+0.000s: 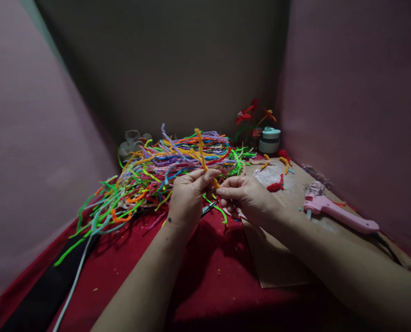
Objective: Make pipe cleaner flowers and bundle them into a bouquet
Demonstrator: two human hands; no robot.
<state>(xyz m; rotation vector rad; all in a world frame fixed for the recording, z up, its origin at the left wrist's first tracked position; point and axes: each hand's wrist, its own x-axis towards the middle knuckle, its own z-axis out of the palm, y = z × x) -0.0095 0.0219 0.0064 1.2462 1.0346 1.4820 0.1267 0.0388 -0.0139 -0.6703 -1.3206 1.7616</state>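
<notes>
A fuzzy yellow-orange pipe cleaner (201, 150) stands up between my hands near the middle of the view. My left hand (190, 193) pinches it between thumb and fingertips. Just to the right, my right hand (242, 193) has its thumb and forefinger closed on the lower end of the same piece. Behind both hands lies a large tangled heap of many-coloured pipe cleaners (150, 161). Metal pliers or scissors (209, 207), partly hidden, lie under the hands.
On the right, a pink glue gun (343, 214) rests on a brown board (291, 184) with a red fuzzy piece (276, 184). Behind are a teal-lidded jar (269, 140) and red and orange fuzzy flowers (249, 115). A white cord (74, 281) crosses the red cloth (122, 272).
</notes>
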